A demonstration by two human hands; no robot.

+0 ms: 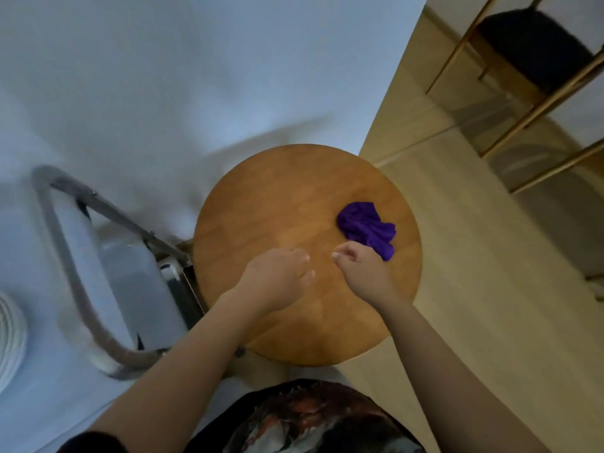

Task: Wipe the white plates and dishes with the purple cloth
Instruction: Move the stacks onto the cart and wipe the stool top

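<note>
A: Head view, looking straight down: what are the fingers doing?

B: Two hands hover over the round wooden table (294, 191), near the middle of the frame. Fingers of the left hand (277, 276) hang loosely curled, pointing right, and grasp nothing. Whether their tips touch the wood, I cannot tell.

A: And the other one?

B: The right hand (362, 273) is bent in more tightly, thumb toward the left hand, knuckles up. It also seems to hold nothing, though the underside of the fingers is hidden. The two hands are close together, not touching.

A: Where is the cloth?

B: One purple cloth (367, 228) lies crumpled on the right part of the tabletop, just beyond the right hand. Its near corner sits right beside the knuckles; contact is unclear, and no finger is wrapped round it.

A: Counts?

B: One cloth, one table, two hands. At the left edge of the frame, low down, a stack of white plates (9, 335) shows only in part and blurred, so I cannot count them. Left of the table stands one grey metal-framed chair (65, 250). At the upper right, one dark-seated chair (536, 50) with thin golden legs stands on the pale wooden floor (474, 289).
</note>
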